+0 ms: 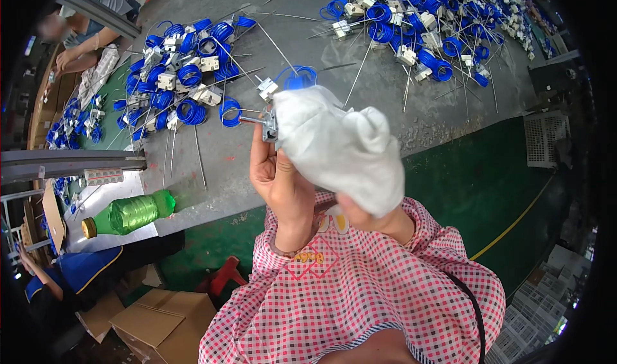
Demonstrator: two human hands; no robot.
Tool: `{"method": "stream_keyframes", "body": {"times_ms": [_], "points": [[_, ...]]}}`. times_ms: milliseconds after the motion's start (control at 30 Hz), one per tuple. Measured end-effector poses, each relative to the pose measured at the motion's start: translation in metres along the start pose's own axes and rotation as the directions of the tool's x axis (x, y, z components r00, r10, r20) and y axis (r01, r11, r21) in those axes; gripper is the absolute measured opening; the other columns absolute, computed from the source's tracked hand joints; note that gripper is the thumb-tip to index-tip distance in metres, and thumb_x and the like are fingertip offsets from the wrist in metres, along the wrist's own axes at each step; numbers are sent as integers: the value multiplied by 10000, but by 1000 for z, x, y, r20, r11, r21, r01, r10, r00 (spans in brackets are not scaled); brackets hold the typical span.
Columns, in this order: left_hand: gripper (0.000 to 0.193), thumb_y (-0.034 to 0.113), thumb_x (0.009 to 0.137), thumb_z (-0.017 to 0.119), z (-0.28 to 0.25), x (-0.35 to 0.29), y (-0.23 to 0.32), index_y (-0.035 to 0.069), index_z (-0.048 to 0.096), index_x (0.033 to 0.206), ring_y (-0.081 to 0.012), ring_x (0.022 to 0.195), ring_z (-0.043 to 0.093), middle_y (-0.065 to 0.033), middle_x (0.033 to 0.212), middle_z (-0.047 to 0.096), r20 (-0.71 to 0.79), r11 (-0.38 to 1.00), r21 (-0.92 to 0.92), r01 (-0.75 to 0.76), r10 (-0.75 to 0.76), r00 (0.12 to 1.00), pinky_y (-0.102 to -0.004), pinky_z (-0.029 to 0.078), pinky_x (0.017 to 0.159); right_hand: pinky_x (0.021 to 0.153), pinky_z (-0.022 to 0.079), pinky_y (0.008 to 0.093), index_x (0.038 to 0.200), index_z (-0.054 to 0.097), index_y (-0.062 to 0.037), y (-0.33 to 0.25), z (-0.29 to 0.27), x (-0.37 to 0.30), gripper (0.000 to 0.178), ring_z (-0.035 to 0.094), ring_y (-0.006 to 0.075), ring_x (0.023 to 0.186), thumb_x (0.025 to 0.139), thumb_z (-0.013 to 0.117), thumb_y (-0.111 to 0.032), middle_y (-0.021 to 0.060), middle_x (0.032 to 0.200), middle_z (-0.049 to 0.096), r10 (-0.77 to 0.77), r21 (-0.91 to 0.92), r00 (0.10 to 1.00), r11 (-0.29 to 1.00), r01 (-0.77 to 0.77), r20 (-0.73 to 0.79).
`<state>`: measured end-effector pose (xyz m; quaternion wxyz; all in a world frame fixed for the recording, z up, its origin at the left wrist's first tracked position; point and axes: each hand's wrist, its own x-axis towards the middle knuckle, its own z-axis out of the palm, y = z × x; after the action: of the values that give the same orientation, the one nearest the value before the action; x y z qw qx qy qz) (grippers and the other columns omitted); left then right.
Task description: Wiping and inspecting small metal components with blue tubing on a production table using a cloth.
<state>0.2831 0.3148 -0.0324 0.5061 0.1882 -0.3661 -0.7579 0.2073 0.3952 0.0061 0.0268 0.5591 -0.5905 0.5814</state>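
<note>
My left hand (283, 184) is closed on a small metal-bodied thermostat (268, 125), its thin shaft sticking out to the left. A crumpled white cloth (340, 145), slightly blurred, is bunched in my right hand (379, 219) and lies against the thermostat's right side. It covers most of my right fingers. Just beyond, a blue coiled tube (297, 78) and a white-and-metal block (266, 87) show; I cannot tell whether they join the held part. A heap of similar thermostats with blue coils (189, 74) lies on the grey table (218, 158) to the left.
A larger heap of thermostats (418, 29) covers the far right, thin metal rods poking out. Near the left edge lies a green bottle (132, 213). Cardboard boxes (164, 322) and a red stool (225, 277) stand below. Another person's hand (67, 58) is at the far left.
</note>
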Motion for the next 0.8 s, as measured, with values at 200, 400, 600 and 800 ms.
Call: {"method": "stream_keyframes", "body": {"times_ms": [200,400,600,800], "points": [[517,134,806,536,1,-1,6,-70,297,1215,-243,967,512,-155,1124,472,102,987,-154,-37,53,993,-371,403,833,882,360,361,1196,316,48,15,-19,11,598,453,263,1044,751,440,-331,157,1146,436,626,695,698,672,-256,-348],[576,148,777,579,10,-7,10,-83,286,1217,-232,988,499,-176,1169,433,139,988,-140,-59,79,987,-369,392,846,927,247,438,961,582,-13,14,-17,12,314,443,270,1032,754,473,-222,123,1043,532,-55,-187,936,982,-12,-347],[570,117,784,559,4,-7,10,-113,268,1217,-184,968,501,-154,1132,462,56,997,-20,-75,76,996,-286,385,833,907,308,369,1008,527,-10,2,-4,8,347,417,321,1065,699,551,-167,171,1095,476,28,-95,997,995,-21,67],[533,94,828,486,8,0,10,-37,212,1266,-192,969,501,-140,1142,430,47,998,46,-34,32,998,-293,416,797,933,309,362,1236,272,9,-3,4,-11,694,393,259,1114,706,523,-363,154,1219,364,571,703,817,613,-361,-79]]}}
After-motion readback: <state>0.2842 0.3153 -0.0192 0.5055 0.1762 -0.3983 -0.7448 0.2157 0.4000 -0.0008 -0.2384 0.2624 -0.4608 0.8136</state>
